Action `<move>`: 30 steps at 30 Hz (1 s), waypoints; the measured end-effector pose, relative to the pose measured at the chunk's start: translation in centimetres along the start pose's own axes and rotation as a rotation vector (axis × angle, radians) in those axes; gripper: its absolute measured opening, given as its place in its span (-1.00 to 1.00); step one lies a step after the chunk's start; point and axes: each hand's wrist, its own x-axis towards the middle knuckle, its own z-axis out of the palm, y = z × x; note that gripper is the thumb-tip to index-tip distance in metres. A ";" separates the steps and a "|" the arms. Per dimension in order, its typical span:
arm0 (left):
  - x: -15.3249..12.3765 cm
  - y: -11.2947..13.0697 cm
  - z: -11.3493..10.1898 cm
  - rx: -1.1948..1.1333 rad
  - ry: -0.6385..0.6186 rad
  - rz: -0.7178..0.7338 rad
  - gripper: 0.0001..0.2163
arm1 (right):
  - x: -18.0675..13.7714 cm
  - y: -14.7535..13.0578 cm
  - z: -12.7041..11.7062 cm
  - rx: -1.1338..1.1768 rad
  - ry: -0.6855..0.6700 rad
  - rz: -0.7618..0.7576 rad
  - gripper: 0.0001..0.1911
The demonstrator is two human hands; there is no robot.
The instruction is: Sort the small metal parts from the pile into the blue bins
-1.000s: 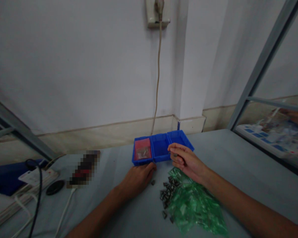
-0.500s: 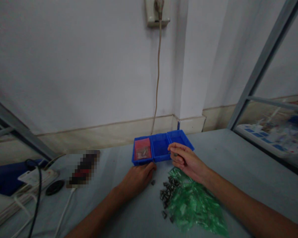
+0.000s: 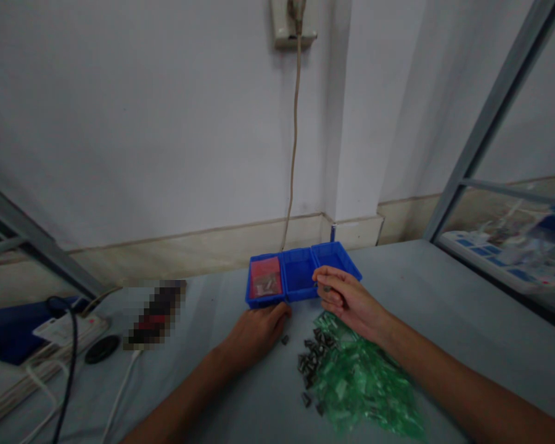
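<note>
Left hand (image 3: 258,330) palm down at centre frame, fingers flat on grey table (image 3: 444,296), right hand (image 3: 346,300) raised beside blue bins (image 3: 300,277), fingers curled, pinching small dark part (image 3: 327,288), green pile (image 3: 361,385) lower right.

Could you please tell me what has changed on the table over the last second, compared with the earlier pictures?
Hardly anything has moved. The right hand stays raised by the blue trays, fingers curled shut; what they pinch is too small to tell. The left hand still rests flat on the table in front of the trays. The small metal parts and green plastic pieces lie as before.
</note>
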 end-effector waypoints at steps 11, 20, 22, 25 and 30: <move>0.0 -0.1 0.1 0.001 -0.005 -0.011 -0.82 | 0.1 0.0 0.1 -0.003 -0.003 0.004 -0.82; 0.0 0.1 -0.1 0.016 -0.003 -0.005 -0.82 | 0.1 0.0 0.0 -0.002 -0.004 0.009 -0.82; 0.0 0.1 0.0 0.014 0.004 -0.003 -0.82 | 0.1 0.0 0.0 0.000 -0.005 0.009 -0.83; 0.0 -0.1 0.1 0.008 0.004 -0.002 -0.83 | 0.1 0.0 -0.1 0.001 -0.008 0.007 -0.84; 0.0 0.0 0.1 0.012 -0.004 -0.003 -0.84 | 0.1 0.0 -0.1 -0.002 -0.007 0.005 -0.85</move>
